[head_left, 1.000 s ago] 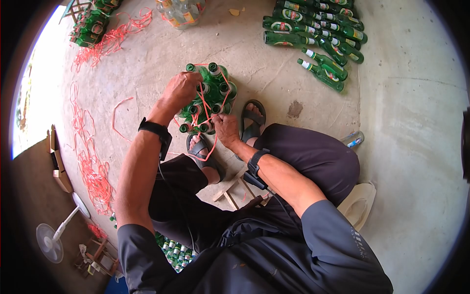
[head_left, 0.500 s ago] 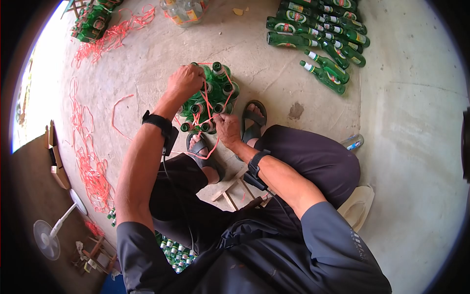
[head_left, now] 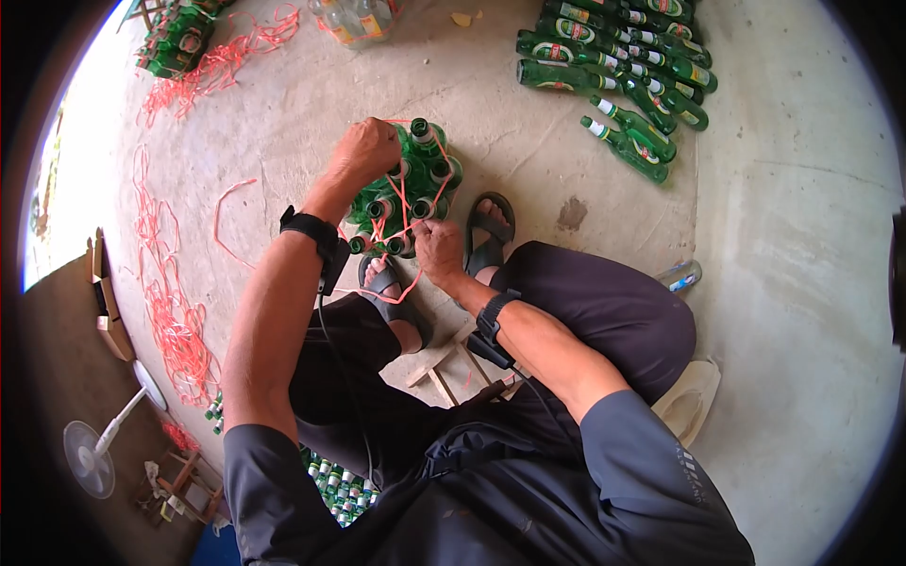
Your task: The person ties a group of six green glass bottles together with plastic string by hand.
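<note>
Several green bottles (head_left: 441,172) stand upright in a tight cluster on the floor in front of my feet. Pink-red twine (head_left: 405,193) runs between and around their necks. My left hand (head_left: 369,149) is closed over the far left side of the cluster, on the twine; its fingertips are partly hidden. At the near right side, my right hand (head_left: 438,247) pinches the twine beside a bottle neck. From there a loose end of the twine curves down over my sandal.
Green bottles (head_left: 566,52) lie on the floor at the upper right. Tangled twine (head_left: 179,321) is spread at the left. Clear bottles (head_left: 354,19) and bundled green bottles (head_left: 179,42) stand farther off. A wooden stool (head_left: 448,373) is between my legs, a fan (head_left: 90,457) at lower left.
My left hand has shifted slightly up and right over the bottle tops, its fist turned a little. My right hand stays almost where it was, still pinching the twine.
</note>
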The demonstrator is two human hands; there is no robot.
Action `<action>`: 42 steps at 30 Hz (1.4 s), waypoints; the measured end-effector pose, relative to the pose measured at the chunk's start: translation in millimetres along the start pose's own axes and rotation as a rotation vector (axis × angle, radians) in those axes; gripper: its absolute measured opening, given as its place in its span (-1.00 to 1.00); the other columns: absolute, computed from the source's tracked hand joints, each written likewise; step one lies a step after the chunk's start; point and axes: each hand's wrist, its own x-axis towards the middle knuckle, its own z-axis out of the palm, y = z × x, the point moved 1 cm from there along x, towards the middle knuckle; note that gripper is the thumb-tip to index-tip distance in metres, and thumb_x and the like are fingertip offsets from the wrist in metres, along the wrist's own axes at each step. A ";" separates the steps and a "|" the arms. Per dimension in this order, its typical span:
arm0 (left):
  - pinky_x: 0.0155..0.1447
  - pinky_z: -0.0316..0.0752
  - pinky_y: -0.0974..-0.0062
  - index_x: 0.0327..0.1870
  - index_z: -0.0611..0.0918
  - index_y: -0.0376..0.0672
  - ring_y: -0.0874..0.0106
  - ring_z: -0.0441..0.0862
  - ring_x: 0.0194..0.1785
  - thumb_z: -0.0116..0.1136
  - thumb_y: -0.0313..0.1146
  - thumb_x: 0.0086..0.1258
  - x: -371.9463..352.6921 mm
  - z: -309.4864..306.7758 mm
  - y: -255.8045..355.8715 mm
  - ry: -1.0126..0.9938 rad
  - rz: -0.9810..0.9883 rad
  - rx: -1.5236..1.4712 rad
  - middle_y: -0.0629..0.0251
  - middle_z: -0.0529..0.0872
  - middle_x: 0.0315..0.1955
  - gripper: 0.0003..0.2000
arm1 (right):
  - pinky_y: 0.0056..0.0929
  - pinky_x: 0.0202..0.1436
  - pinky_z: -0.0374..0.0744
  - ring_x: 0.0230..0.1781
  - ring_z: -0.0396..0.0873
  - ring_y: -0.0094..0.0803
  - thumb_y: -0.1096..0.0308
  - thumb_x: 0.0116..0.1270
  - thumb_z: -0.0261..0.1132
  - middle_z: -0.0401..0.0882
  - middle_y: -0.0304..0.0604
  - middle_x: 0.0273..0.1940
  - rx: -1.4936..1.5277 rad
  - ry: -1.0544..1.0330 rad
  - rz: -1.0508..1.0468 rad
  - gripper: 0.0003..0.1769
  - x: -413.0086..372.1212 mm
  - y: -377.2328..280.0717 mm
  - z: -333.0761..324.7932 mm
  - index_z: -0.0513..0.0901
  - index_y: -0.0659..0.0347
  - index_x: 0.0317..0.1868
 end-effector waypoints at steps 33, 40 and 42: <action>-0.19 0.51 0.33 -0.26 0.62 -0.26 0.25 0.65 -0.30 0.24 -0.29 0.08 -27.0 -17.4 3.4 -0.171 0.276 -0.108 0.08 0.66 -0.42 -0.74 | -0.01 -0.25 0.59 -0.31 0.63 0.11 0.29 0.14 0.16 0.65 0.11 -0.38 -0.234 -0.329 0.129 -0.79 18.2 -6.6 -22.7 0.64 0.24 -0.37; -0.19 0.52 0.30 -0.25 0.61 -0.25 0.19 0.64 -0.32 0.21 -0.35 0.12 -33.5 -14.7 -0.1 -0.123 0.385 -0.123 0.06 0.63 -0.37 -0.79 | 0.02 -0.29 0.59 -0.37 0.62 0.14 0.31 0.11 0.18 0.63 0.15 -0.42 -0.293 -0.371 0.066 -0.79 20.1 -6.5 -32.8 0.64 0.25 -0.34; -0.19 0.53 0.29 -0.25 0.61 -0.25 0.17 0.64 -0.33 0.20 -0.35 0.12 -33.2 -14.7 1.6 -0.085 0.428 -0.077 0.05 0.62 -0.39 -0.78 | 0.02 -0.31 0.59 -0.39 0.62 0.14 0.31 0.10 0.19 0.63 0.15 -0.43 -0.329 -0.387 0.021 -0.79 21.7 -7.2 -35.2 0.64 0.25 -0.33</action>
